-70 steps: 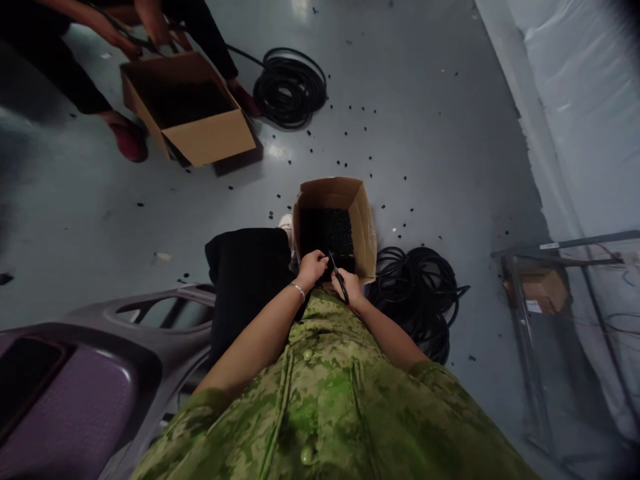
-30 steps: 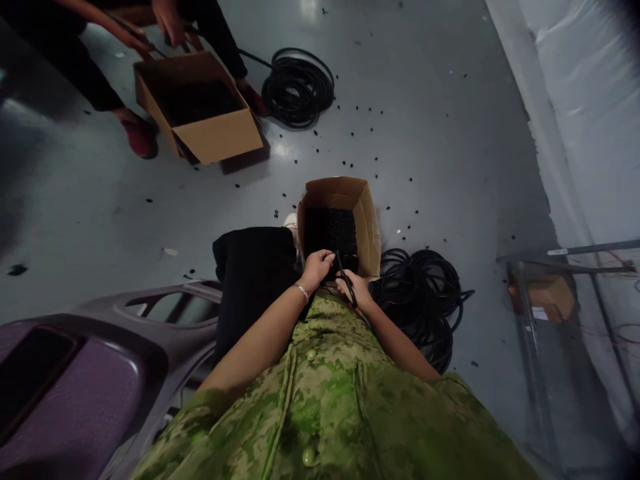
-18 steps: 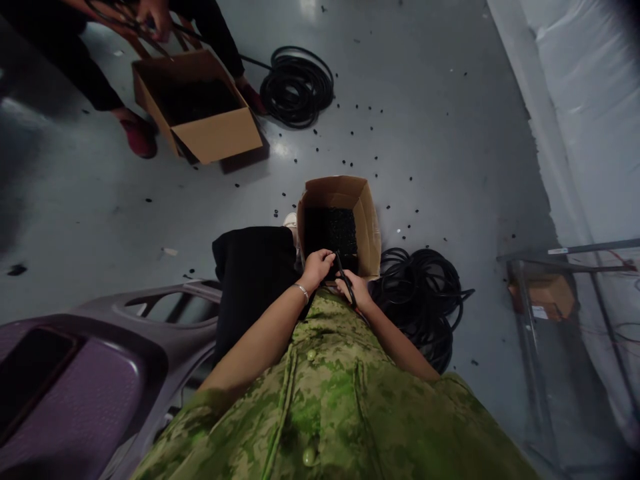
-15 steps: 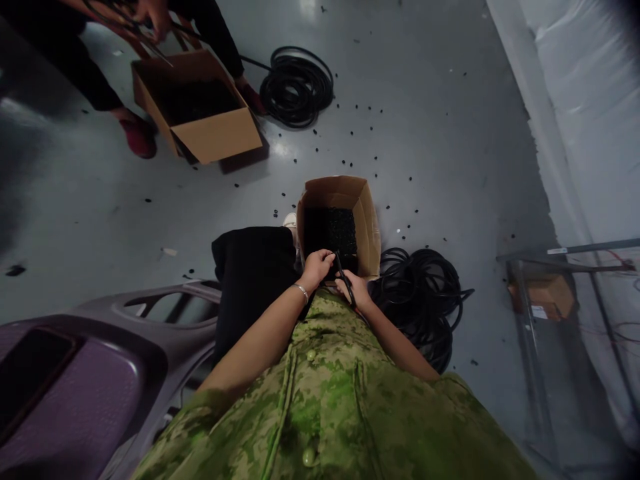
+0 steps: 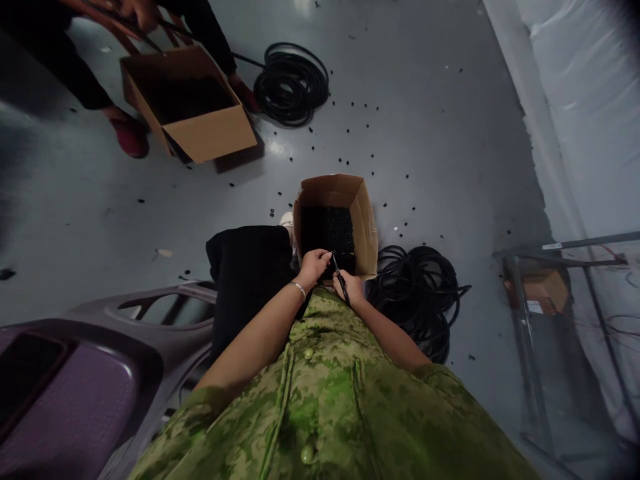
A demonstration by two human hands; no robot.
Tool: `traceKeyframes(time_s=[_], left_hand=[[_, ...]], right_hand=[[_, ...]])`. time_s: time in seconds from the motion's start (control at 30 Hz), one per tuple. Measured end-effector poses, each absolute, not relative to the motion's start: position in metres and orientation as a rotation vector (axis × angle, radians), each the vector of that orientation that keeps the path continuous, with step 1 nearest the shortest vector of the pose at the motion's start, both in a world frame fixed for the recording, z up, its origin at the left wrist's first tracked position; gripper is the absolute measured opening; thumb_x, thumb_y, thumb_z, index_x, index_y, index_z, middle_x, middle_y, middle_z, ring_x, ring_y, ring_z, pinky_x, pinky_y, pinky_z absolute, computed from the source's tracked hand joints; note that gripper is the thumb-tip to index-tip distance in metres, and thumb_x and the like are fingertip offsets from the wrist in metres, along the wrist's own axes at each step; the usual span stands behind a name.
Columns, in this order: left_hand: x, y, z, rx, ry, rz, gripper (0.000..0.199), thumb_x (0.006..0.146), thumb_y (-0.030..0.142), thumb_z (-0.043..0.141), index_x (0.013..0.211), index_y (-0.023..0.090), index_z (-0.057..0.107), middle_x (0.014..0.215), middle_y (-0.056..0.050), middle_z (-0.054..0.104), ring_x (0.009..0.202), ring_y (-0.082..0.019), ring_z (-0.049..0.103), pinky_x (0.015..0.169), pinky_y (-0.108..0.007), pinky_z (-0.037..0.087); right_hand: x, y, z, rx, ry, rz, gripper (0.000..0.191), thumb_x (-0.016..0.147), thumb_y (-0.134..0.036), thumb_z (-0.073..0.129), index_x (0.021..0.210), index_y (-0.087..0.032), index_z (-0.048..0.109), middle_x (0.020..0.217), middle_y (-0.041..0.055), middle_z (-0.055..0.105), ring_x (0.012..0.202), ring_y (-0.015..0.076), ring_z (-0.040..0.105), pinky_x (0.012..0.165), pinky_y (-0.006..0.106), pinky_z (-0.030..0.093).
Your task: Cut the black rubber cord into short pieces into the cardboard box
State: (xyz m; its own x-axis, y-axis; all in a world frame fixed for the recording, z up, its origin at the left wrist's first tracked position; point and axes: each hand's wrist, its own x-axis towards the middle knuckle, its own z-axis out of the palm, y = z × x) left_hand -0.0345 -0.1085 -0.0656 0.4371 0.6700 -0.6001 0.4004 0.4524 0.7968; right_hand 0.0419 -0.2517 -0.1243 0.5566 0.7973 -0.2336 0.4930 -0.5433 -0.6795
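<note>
Over the near edge of a small cardboard box (image 5: 369, 233), my left hand (image 5: 314, 267) has its fingers pinched together; what they hold is too small to make out. Close beside it, my right hand (image 5: 351, 288) is closed around a dark, slender tool (image 5: 341, 279), perhaps scissors or cutters, whose tip points toward my left fingertips. Many small black pieces (image 5: 340, 227) lie inside the box. A tangle of black hose or cable (image 5: 420, 287) rests on the floor just right of the box.
At upper left, another person's hand (image 5: 143, 13) holds black cable above a larger cardboard box (image 5: 213, 137). Coiled black hose (image 5: 293, 87) lies beside it. A purple chair (image 5: 90, 400) bearing a phone (image 5: 30, 373) is at lower left; a metal frame (image 5: 525, 307) stands right.
The whole view has shifted slightly, with floor objects appearing a little further left. The tool in my right hand looks slightly more closed. The other person's hand has moved slightly with the cable.
</note>
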Motion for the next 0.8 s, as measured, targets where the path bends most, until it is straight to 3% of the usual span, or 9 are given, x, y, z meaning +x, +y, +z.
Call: traceKeyframes(time_s=[0.2, 0.47, 0.67, 0.8], left_hand=[[-0.036, -0.112, -0.057, 0.908, 1.132, 0.199, 0.031, 0.079, 0.035, 0.075, 0.07, 0.016, 0.053, 0.053, 0.003, 0.055, 0.043, -0.008, 0.049, 0.048, -0.022, 0.042], [-0.038, -0.112, -0.055, 1.014, 1.219, 0.241, 0.024, 0.083, 0.032, 0.07, 0.072, 0.016, 0.056, 0.05, 0.006, 0.05, 0.039, -0.006, 0.042, 0.042, -0.019, 0.032], [-0.037, -0.113, -0.053, 1.076, 1.198, 0.241, 0.021, 0.085, 0.027, 0.066, 0.071, 0.017, 0.054, 0.05, 0.006, 0.051, 0.038, -0.006, 0.042, 0.043, -0.019, 0.032], [-0.038, -0.113, -0.052, 1.09, 1.133, 0.238, 0.019, 0.085, 0.026, 0.065, 0.072, 0.018, 0.054, 0.05, 0.007, 0.05, 0.039, -0.006, 0.041, 0.043, -0.019, 0.032]], right_hand=[[0.043, -0.249, -0.131, -2.233, -0.932, 0.737, 0.026, 0.087, -0.036, 0.054, 0.095, -0.023, 0.075, 0.07, 0.0009, 0.071, 0.065, 0.0162, 0.065, 0.062, 0.022, 0.045], [0.042, -0.251, -0.114, -2.119, -0.915, 0.819, 0.026, 0.085, -0.04, 0.058, 0.099, -0.024, 0.073, 0.073, 0.0005, 0.07, 0.065, 0.0174, 0.064, 0.064, 0.025, 0.046], [0.049, -0.243, -0.105, -1.868, -0.702, 1.097, 0.036, 0.082, -0.05, 0.063, 0.104, -0.022, 0.067, 0.066, -0.0015, 0.065, 0.057, 0.0157, 0.06, 0.059, 0.026, 0.048], [0.056, -0.235, -0.099, -1.698, -0.635, 1.178, 0.038, 0.082, -0.053, 0.065, 0.101, -0.02, 0.064, 0.07, -0.0007, 0.065, 0.062, 0.0143, 0.061, 0.062, 0.025, 0.05]])
